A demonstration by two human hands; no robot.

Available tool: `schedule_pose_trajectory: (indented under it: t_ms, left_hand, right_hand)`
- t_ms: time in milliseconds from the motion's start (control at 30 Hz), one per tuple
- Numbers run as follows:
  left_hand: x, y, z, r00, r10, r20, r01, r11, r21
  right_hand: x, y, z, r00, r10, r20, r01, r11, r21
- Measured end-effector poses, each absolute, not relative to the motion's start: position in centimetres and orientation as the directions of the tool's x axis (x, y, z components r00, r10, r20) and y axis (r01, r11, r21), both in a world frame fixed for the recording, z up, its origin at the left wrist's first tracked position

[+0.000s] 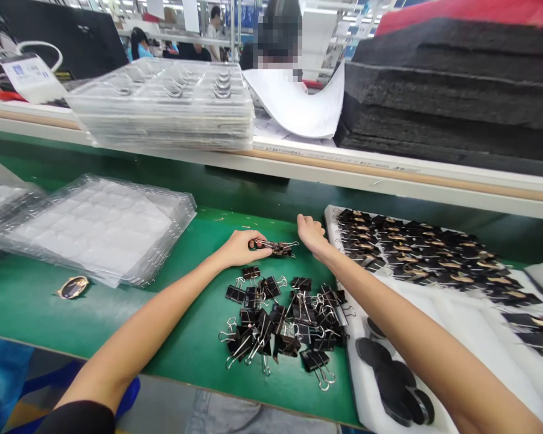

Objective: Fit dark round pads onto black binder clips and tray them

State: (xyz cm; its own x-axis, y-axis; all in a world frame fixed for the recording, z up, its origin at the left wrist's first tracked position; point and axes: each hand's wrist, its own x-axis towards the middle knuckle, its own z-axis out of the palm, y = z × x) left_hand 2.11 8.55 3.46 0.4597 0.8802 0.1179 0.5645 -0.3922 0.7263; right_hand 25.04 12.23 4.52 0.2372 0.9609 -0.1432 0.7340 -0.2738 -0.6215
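Observation:
My left hand [245,248] is closed, with thumb and fingers gripping a binder clip [280,248] by its wire handles; a small brownish piece seems to be caught in it, too small to make out. To the right of it, near the corner of a white foam tray [337,232], my right hand [312,232] has its fingers curled in. What they hold, if anything, is hidden. Below both hands a loose pile of black binder clips [285,319] lies on the green table [185,337]. Rows of clipped black and gold pieces [416,250] fill the tray's far part.
Black discs [393,386] lie in the tray's near part. At left are stacked clear plastic trays [95,229] and an oval gold-rimmed piece [73,287]. The shelf [298,163] bears more clear trays [163,114], paper and black foam sheets [452,90]. People are beyond.

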Motion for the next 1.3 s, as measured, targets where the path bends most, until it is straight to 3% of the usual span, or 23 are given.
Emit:
schedule_pose_trajectory:
  t_ms: [100, 200, 300, 533, 833, 1133, 1300]
  left_hand:
    - [1.5, 8.9, 3.9, 0.432, 0.899, 0.071, 0.437, -0.278, 0.855]
    - [1.0, 9.1, 3.8, 0.444, 0.895, 0.039, 0.390, -0.232, 0.891]
    - [0.7, 9.0, 3.4, 0.476, 0.879, 0.035, 0.416, -0.260, 0.871]
    - [0.6, 7.9, 2.6, 0.562, 0.812, 0.159, 0.374, -0.421, 0.826]
    - [0.8, 8.2, 2.3, 0.692, 0.699, 0.180, 0.386, -0.569, 0.726]
    - [0.7, 7.8, 3.2, 0.605, 0.794, 0.062, 0.451, -0.406, 0.795]
    - [1.8, 7.1, 3.6, 0.547, 0.820, 0.171, 0.408, -0.439, 0.800]
  right_hand:
    - [26.7, 10.9, 6.0, -0.164, 0.981, -0.105, 0.557, 0.004, -0.831]
    - [27.7, 8.6, 6.0, -0.429, 0.902, 0.055, 0.437, 0.261, -0.861]
    - [27.9, 6.9, 4.9, -0.403, 0.902, 0.157, 0.499, 0.360, -0.788]
    - [28.1, 6.2, 2.5, -0.333, 0.899, 0.283, 0.471, 0.419, -0.776]
    - [28.0, 5.7, 3.3, -0.551, 0.814, 0.183, 0.497, 0.497, -0.711]
    - [27.8, 5.7, 3.4, -0.451, 0.878, 0.157, 0.490, 0.391, -0.780]
    - [27.5, 5.6, 3.3, -0.427, 0.892, 0.150, 0.437, 0.348, -0.829]
